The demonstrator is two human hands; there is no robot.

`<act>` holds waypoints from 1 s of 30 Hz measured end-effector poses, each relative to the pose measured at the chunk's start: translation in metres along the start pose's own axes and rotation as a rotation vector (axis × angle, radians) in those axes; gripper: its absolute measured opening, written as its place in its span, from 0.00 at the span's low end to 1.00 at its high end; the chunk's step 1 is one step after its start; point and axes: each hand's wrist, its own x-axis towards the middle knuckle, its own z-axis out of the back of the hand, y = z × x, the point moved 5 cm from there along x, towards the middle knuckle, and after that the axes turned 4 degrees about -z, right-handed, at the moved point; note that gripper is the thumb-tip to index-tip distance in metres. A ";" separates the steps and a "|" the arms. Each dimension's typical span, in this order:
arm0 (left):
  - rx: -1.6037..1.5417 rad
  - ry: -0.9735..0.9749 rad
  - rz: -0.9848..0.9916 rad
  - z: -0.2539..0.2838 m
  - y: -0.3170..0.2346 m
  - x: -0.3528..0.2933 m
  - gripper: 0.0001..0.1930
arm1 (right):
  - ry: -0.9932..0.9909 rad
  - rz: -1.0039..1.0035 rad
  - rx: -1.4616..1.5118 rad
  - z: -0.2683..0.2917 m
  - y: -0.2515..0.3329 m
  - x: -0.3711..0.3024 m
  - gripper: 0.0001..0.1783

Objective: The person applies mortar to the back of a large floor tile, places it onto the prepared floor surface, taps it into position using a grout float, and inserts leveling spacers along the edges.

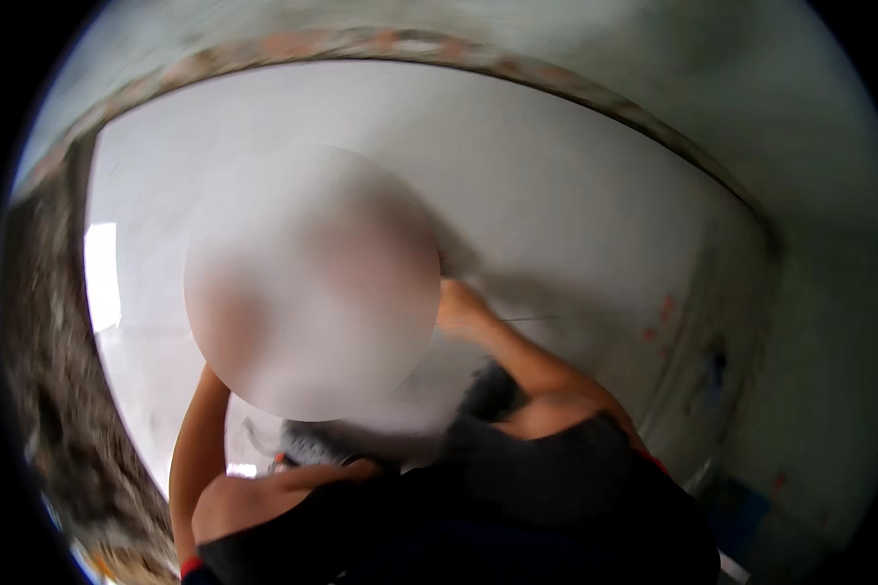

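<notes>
A round blurred patch covers the middle of the head view and hides most of what is around my hands. My left forearm runs up from the lower left, and my left hand [232,317] is only a smeared shape inside the patch. From the right, my other forearm reaches in, with the base of my right hand [456,304] showing at the patch's edge. Its fingers are hidden, as is anything they hold or touch. Both hands are low over a pale, smooth floor [556,205]. A dark reddish smear lies within the patch, too blurred to name.
My bent knees and dark shorts [546,468] fill the lower part, with a grey shoe [312,444] between them. A rough brick-and-mortar edge [293,44] borders the floor at the far side. A blue object [737,512] stands at the lower right. Reddish marks [658,317] dot the floor.
</notes>
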 end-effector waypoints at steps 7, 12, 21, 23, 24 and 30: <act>-0.063 0.155 0.094 -0.034 0.011 -0.006 0.72 | -0.027 -0.103 -0.017 0.052 0.084 -0.047 0.37; -0.037 0.158 0.141 -0.031 0.020 -0.013 0.72 | -0.253 0.134 0.134 0.142 0.152 -0.122 0.29; -0.018 0.166 0.152 -0.030 0.015 -0.013 0.73 | -0.512 -0.475 -0.008 0.155 -0.064 -0.112 0.45; -0.032 0.187 0.166 -0.026 0.005 -0.012 0.73 | -0.409 -0.537 0.160 0.176 -0.066 -0.119 0.44; -0.026 0.203 0.176 -0.023 0.002 -0.011 0.73 | -0.421 -0.469 0.227 0.193 -0.055 -0.121 0.43; -0.029 0.219 0.267 -0.012 0.010 -0.016 0.72 | -0.563 -0.297 0.514 0.270 0.021 -0.181 0.35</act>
